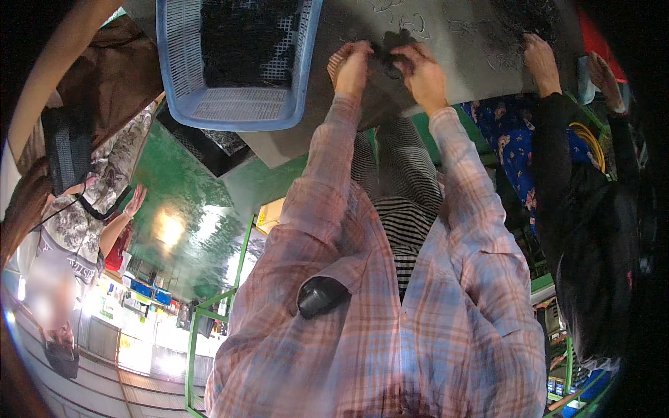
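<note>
My left hand point(352, 70) and my right hand point(425, 80) are out in front of me, close together over the grey tabletop point(477, 66). Between them is a small, dark, nearly black piece point(387, 63), its exact shape lost in shadow and blur. My right hand pinches it between thumb and forefinger, the other fingers bent. My left hand has its fingers curled in together, with the tips at the near-left edge of the piece; I cannot tell whether they grip it or only touch it.

Just beyond my right hand, thin, curly dark strands point(416, 26) lie loose on the tabletop. To the left of my left hand, apart from it, stands a pale blue, rectangular plastic basket point(230, 111) with slotted walls, holding a mass of black pieces point(244, 45) too tangled to tell singly.

On my right, a co-worker in black sleeves has one hand point(542, 64) at a dark heap of thin strands point(540, 26) and another hand point(603, 80) farther right, near a bright red object point(601, 42). On my left, another person in grey patterned clothes has a hand point(135, 200) raised, fingers spread, above the shiny green floor point(181, 191).

My long-sleeved plaid shirt point(467, 292) hangs open over a black-and-white striped top point(401, 219), and a smooth, rounded black object point(324, 297) shows at its front.
</note>
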Demonstrator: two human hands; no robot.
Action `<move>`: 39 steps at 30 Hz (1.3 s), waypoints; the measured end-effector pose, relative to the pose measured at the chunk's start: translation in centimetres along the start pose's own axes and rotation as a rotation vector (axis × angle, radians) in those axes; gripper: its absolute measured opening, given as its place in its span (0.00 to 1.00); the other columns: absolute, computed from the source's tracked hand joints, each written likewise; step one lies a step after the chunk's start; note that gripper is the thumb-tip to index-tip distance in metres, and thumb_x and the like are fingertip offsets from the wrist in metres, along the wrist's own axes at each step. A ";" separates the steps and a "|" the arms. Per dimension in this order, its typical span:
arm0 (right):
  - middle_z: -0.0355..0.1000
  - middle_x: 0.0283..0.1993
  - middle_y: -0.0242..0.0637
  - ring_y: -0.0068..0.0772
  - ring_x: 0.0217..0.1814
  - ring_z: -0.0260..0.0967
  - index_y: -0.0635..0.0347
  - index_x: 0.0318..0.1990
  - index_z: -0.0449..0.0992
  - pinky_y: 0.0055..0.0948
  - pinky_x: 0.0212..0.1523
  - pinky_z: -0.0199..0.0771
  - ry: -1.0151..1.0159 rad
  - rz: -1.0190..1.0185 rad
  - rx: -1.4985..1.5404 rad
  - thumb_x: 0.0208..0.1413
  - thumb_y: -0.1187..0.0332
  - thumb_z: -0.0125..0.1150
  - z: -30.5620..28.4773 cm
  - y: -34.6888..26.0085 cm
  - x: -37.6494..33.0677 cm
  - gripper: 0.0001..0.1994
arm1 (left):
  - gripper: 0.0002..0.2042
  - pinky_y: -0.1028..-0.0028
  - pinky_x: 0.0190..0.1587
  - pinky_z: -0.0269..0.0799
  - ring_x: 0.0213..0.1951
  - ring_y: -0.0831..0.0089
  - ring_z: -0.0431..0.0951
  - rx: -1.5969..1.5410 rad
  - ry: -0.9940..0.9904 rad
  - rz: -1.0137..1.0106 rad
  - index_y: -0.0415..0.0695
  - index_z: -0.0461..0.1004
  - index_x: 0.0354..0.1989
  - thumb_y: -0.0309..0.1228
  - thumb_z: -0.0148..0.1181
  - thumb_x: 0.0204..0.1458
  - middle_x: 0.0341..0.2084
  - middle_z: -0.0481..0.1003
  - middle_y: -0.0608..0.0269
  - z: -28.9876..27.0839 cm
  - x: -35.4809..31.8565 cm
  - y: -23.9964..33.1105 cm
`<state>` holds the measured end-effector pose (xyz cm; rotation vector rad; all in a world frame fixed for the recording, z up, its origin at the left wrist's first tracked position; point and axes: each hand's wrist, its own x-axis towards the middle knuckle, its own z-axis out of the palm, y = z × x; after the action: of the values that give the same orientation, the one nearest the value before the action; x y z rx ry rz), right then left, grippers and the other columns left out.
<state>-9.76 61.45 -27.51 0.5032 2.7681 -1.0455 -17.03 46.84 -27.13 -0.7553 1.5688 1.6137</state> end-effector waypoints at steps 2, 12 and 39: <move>0.69 0.47 0.33 0.42 0.47 0.70 0.41 0.45 0.74 0.40 0.42 0.73 -0.058 -0.108 -0.103 0.49 0.66 0.60 0.2 0.3 0.5 0.13 | 0.07 0.64 0.37 0.72 0.32 0.65 0.73 0.594 0.228 0.460 0.44 0.75 0.30 0.33 0.61 0.45 0.27 0.72 0.60 1.3 1.0 -1.9; 0.66 0.51 0.30 0.36 0.54 0.67 0.46 0.51 0.69 0.35 0.47 0.72 -0.277 -0.263 -0.326 0.51 0.58 0.57 -1.5 1.9 3.3 0.19 | 0.11 0.67 0.36 0.70 0.31 0.64 0.75 0.968 0.193 0.846 0.44 0.72 0.33 0.33 0.66 0.42 0.26 0.74 0.61 2.8 2.8 -1.2; 0.70 0.44 0.42 0.46 0.44 0.71 0.61 0.44 0.67 0.41 0.40 0.72 -0.276 -0.204 -0.283 0.47 0.75 0.57 -1.0 1.1 2.6 0.15 | 0.09 0.73 0.29 0.68 0.27 0.73 0.72 -0.261 0.038 -0.012 0.42 0.76 0.29 0.33 0.52 0.53 0.23 0.73 0.66 1.6 -0.7 -3.0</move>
<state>-11.76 63.59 -28.07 0.0356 2.6902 -0.6761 -14.03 48.26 -28.08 -0.9350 1.3917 1.8269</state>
